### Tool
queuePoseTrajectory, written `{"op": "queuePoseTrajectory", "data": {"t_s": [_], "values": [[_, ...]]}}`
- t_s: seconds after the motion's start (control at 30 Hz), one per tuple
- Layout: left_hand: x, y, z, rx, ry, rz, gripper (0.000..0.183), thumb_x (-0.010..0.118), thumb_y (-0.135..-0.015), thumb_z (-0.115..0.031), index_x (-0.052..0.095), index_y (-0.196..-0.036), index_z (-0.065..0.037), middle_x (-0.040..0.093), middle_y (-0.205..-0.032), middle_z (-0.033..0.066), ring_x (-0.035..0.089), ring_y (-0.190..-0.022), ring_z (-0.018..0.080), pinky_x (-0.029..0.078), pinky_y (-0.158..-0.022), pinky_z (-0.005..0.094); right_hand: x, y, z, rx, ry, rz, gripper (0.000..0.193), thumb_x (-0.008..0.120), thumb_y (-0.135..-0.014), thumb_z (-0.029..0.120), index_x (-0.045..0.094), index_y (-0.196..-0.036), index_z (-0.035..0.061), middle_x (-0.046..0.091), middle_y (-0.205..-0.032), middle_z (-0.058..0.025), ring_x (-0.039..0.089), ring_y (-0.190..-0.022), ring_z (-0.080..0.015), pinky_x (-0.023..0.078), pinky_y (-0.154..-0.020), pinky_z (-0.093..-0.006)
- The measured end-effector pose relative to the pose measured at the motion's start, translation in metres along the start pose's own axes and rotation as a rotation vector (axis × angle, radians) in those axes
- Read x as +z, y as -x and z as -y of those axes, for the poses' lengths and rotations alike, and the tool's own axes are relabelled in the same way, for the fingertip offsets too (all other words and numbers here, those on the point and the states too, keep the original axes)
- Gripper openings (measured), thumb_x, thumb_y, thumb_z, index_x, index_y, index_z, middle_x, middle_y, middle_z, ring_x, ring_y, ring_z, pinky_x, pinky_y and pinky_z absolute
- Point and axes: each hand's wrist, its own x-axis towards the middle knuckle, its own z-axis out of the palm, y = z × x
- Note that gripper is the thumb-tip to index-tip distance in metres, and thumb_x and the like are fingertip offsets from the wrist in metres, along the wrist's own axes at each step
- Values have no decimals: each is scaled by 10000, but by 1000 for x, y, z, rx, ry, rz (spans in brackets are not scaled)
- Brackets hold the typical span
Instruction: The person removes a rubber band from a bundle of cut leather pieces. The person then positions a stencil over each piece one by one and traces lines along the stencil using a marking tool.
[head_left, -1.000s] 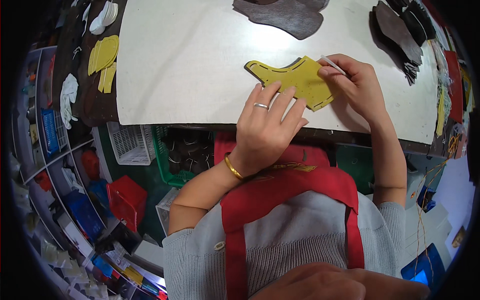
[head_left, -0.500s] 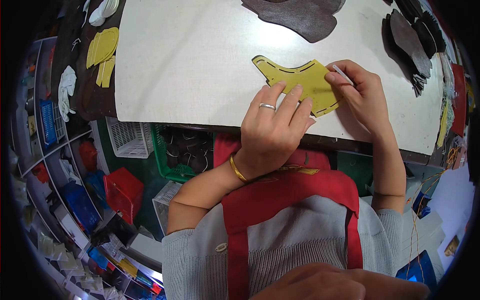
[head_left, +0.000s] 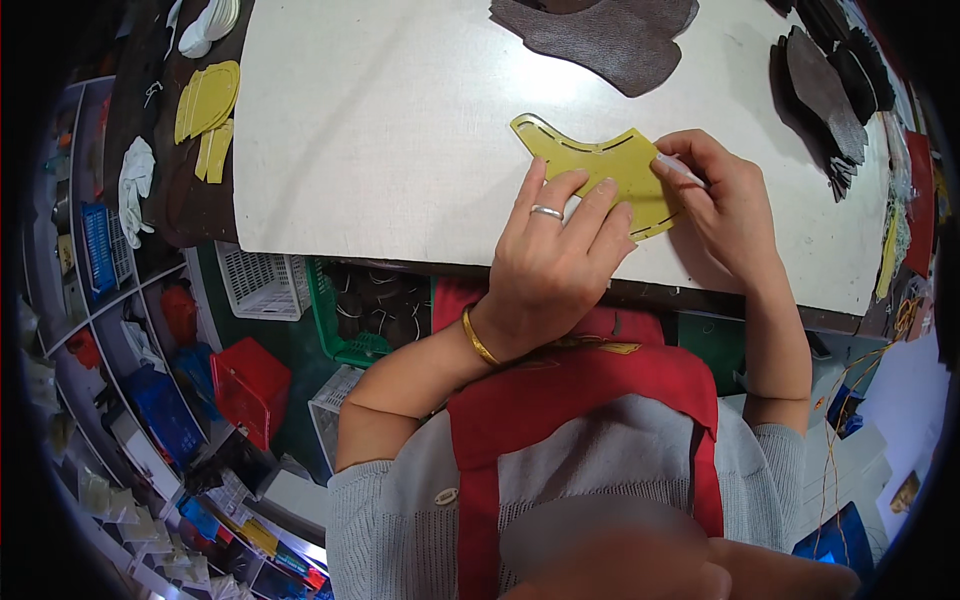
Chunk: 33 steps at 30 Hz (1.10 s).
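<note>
A flat yellow pattern template (head_left: 625, 165) with slotted lines along its edges lies near the front of the white tabletop. A thin dark rim shows along its upper curve; I cannot tell what lies beneath. My left hand (head_left: 550, 255), wearing a ring and a gold bangle, rests on the template's lower left with fingers stretched out. At the template's right edge, my right hand (head_left: 735, 205) pinches a slim white pen-like tool (head_left: 685, 172). The tool's tip is hidden behind the fingers.
Dark brown leather pieces (head_left: 610, 45) lie at the far edge, with a stack of dark cut pieces (head_left: 825, 95) at right. Yellow templates (head_left: 208, 100) and a white glove (head_left: 135, 185) sit at left. Below the table stand a white crate (head_left: 262, 280), a green crate (head_left: 360, 350) and a red bin (head_left: 250, 385).
My right hand has slid slightly down the template's right edge, with the white tool tilted lower. My left hand's outermost finger now stretches farther onto the template. The whole view has shifted a little.
</note>
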Motion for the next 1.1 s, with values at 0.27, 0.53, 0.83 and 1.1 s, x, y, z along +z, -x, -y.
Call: {"op": "queuePoseTrajectory", "data": {"t_s": [0.27, 0.53, 0.83, 1.1], "values": [[-5, -1, 4, 12, 29, 37, 385, 839, -747, -191, 724, -1074, -23, 681, -1157, 132, 617, -1111, 339, 458, -1058, 600, -1, 1, 2, 35, -27, 7, 170, 655, -961, 152, 677, -1074, 26, 703, -821, -158, 701, -713, -291, 539, -669, -347], [-4, -5, 2, 28, 40, 62, 369, 832, -754, -187, 726, -1073, -35, 683, -1154, 130, 629, -1090, 345, 472, -1046, 586, -2, 3, 0, -32, 7, -25, 185, 668, -940, 155, 677, -1071, 24, 718, -822, -165, 722, -763, -319, 549, -685, -371], [-3, -9, 3, 80, -150, 92, 354, 842, -757, -208, 730, -1080, -116, 676, -1143, 55, 650, -1030, 288, 546, -974, 479, -22, -2, -3, 124, -103, 28, 239, 749, -849, 180, 727, -994, -10, 750, -835, -141, 751, -781, -214, 566, -722, -336], [2, -10, 3, 101, -183, 104, 380, 836, -743, -254, 709, -1075, -118, 679, -1153, 58, 646, -1028, 288, 566, -940, 519, -14, 9, -12, -72, 130, -115, 213, 761, -859, 234, 748, -987, 64, 735, -810, -115, 720, -750, -301, 563, -697, -386]]}}
